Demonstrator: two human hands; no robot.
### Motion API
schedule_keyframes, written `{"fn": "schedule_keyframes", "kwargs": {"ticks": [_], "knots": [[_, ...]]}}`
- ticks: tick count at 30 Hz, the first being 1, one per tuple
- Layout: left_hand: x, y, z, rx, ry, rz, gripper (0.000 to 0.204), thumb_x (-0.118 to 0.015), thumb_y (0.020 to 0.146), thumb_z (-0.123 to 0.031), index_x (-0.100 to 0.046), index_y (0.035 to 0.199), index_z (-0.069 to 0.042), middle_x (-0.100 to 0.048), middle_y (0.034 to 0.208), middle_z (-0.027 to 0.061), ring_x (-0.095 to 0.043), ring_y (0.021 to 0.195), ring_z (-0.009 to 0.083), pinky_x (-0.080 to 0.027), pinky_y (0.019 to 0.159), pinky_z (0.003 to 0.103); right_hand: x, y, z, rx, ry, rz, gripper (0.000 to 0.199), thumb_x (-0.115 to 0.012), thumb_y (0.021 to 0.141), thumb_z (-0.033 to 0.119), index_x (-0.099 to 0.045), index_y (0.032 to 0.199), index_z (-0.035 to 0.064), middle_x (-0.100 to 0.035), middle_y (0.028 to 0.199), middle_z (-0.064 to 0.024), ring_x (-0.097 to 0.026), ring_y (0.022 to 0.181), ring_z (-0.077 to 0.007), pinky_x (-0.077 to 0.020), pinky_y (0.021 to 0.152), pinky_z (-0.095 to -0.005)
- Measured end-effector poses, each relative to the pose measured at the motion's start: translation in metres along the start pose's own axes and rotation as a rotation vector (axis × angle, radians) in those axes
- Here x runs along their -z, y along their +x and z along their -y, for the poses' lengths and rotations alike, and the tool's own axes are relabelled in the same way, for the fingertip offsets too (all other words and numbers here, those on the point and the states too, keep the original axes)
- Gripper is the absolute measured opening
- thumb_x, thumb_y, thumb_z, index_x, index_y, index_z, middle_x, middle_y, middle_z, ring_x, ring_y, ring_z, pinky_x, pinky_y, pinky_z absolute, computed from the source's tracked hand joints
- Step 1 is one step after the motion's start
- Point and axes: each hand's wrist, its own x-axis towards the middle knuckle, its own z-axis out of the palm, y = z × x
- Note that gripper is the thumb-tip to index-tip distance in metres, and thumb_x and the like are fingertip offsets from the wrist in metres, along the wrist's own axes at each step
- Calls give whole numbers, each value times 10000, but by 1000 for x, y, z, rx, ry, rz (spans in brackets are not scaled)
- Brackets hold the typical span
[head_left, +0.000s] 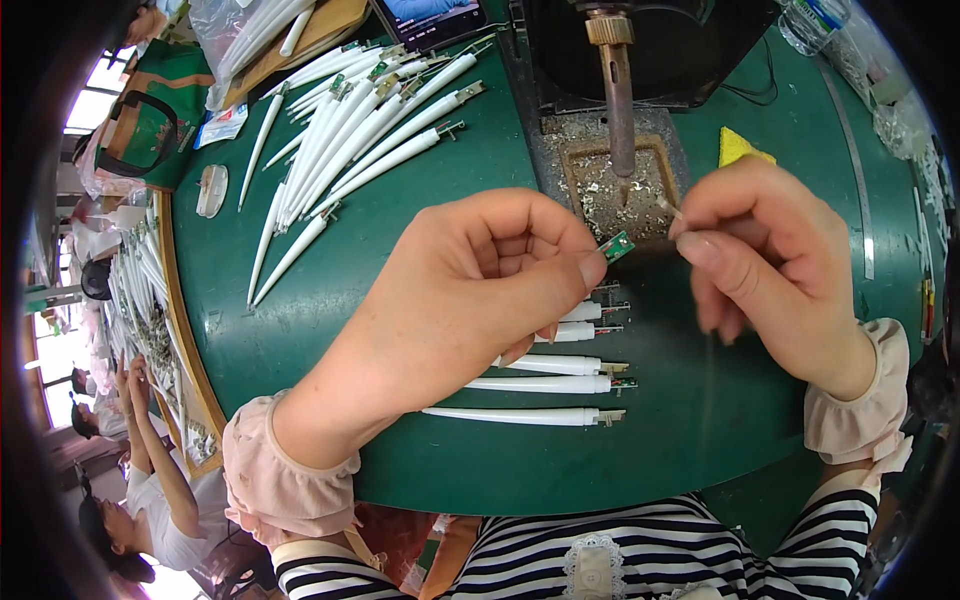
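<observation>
Between the thumb and fingers of my left hand (pixel 480 270), a small green circuit board (pixel 617 247) is pinched, its end pointing right. Just beyond it, my right hand (pixel 770 250) is closed in a pinch, with a tiny pale piece (pixel 668 207) at its fingertips that is too small to name. A gap separates the two hands. Under my left hand lie several white tapered rods (pixel 540 384) in a row, with small boards and metal tabs at their right ends; the hand partly hides them. Above the hands, a soldering iron (pixel 621 110) points down over a residue-littered tray (pixel 575 165).
More white tapered rods (pixel 345 140) lie heaped at the upper left. A phone (pixel 430 20) stands behind them. A yellow sponge (pixel 742 147) is behind my right hand, with a metal ruler (pixel 850 170) further right. Co-workers sit at another table on the left.
</observation>
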Motion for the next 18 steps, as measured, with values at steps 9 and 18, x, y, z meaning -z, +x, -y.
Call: {"fn": "schedule_keyframes", "kwargs": {"ticks": [9, 18], "knots": [[-1, 6, -1, -50, -13, 6, 84, -525, 839, -69, -535, 881, 3, -520, 678, 27, -440, 512, 50, -305, 395, 162, -3, 3, -12, 131, -13, 2, 115, -497, 867, 114, -453, 889, 10, -415, 559, 31, -314, 404, -16, -228, 385, -166], [0, 8, 0, -119, -37, -21, 118, -541, 843, -109, -534, 909, -12, -528, 700, 35, -447, 507, 57, -295, 377, 164, -6, 10, -17, 3, 232, 67, 146, -483, 881, 159, -444, 880, 19, -377, 548, 52, -293, 399, -8, -206, 370, -162]]}}
